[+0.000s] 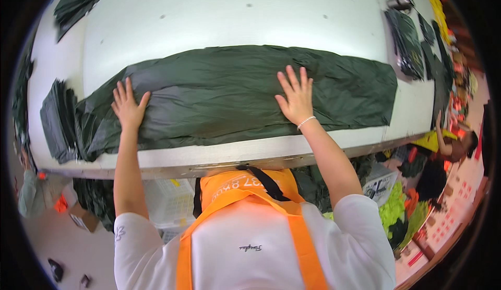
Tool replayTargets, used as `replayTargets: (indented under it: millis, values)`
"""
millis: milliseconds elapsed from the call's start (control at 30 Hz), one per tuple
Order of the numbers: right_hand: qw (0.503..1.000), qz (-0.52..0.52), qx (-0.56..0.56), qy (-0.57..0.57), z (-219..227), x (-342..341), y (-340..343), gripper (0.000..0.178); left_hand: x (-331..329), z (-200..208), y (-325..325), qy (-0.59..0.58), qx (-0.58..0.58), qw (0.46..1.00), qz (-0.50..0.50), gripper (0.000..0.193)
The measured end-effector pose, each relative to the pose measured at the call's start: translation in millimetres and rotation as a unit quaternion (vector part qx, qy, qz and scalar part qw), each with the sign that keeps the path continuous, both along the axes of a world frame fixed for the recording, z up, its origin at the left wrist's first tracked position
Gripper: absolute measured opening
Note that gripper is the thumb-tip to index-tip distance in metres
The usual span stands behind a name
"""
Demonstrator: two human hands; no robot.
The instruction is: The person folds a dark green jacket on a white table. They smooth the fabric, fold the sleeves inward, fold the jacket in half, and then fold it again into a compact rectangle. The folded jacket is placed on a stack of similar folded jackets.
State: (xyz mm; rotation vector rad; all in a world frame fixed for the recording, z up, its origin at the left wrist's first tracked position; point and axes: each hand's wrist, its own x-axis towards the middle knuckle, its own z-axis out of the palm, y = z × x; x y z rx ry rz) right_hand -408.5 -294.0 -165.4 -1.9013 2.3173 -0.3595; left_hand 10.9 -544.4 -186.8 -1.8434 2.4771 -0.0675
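A long piece of dark green, wrinkled, slightly shiny fabric [224, 94], perhaps a folded garment, stretches across the near side of the white table [209, 21]. Flat on its left part rests my left hand [129, 105], fingers spread and nothing held. My right hand [296, 96], with a beaded bracelet at the wrist, presses on the fabric right of the middle, its fingers also apart. Beside the fabric's left end, partly touching it, is a stack of folded dark green pieces [58, 120].
More dark green folded pieces lie at the far left [78, 3] and in a pile at the right [406, 42], near a metal bottle [400, 3]. Below the table edge are a clear plastic crate [169, 201] and yellow-green cloth [392, 209]. Another person [451, 146] is at the right.
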Motion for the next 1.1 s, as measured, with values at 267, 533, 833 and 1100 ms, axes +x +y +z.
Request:
replayTargets:
  millis: [267,533,833,1100]
  values:
    - [0.99,-0.022,-0.032,-0.138,8,-11,17,0.052,-159,73,106,0.109,0.058,0.963,-0.238,0.082]
    - [0.61,-0.788,-0.064,-0.059,-47,-150,172,0.104,-166,21,120,0.105,0.045,0.968,-0.222,0.088]
    - [0.398,-0.45,-0.382,-0.702,9,-184,174,0.052,-165,17,117,0.127,0.043,0.964,-0.229,0.088]
    - [0.558,-0.379,-0.566,-0.474,200,-147,119,0.047,-231,2,153,0.221,0.057,0.939,-0.256,0.091]
